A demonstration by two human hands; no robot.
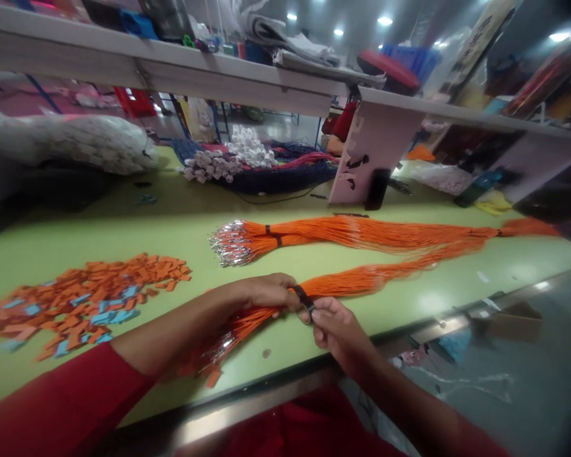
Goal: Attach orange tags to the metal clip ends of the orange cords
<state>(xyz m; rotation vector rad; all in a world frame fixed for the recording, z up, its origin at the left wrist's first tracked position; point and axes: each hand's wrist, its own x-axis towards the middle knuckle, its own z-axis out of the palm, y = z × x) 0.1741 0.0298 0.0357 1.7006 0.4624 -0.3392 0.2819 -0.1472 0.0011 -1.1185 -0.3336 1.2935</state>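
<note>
My left hand point(271, 293) is closed around a bundle of thin orange wires point(347, 280) near its front end. Silvery tips point(226, 343) of that bundle show below my left forearm, with some orange pieces beside them. A black strap point(301, 294) loops over the bundle, and my right hand point(335, 327) pinches its loose end between thumb and fingers. Behind lies a second, thicker orange wire bundle point(314, 233) with bright metal tips point(233, 243) and dark bands round it. Part of the held bundle is hidden by my left hand and forearm.
A pile of small orange and light-blue pieces point(99, 292) spreads over the green table point(195, 212) at left. Dark blue wires with white connectors point(250, 149) lie at the back, near a large plastic bag point(90, 143). An upright panel point(374, 146) and overhead shelf point(247, 76) stand behind.
</note>
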